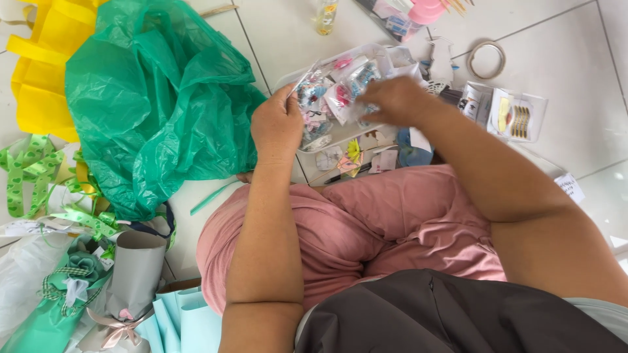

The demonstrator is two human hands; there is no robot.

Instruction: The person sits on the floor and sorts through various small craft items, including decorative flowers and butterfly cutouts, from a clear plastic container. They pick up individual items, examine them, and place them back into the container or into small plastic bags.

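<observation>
A clear plastic tray (386, 60) is set on the white tiled floor, just beyond the knees. It is filled with small clear packets (340, 98) of pink, blue and white trinkets, heaped loosely and overlapping. Some packets are lifted and tilted above the heap; their contents are too small to be told.

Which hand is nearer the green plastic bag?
Left. The left hand sits right beside the green plastic bag; the right hand is farther off, over the clear tray.
</observation>
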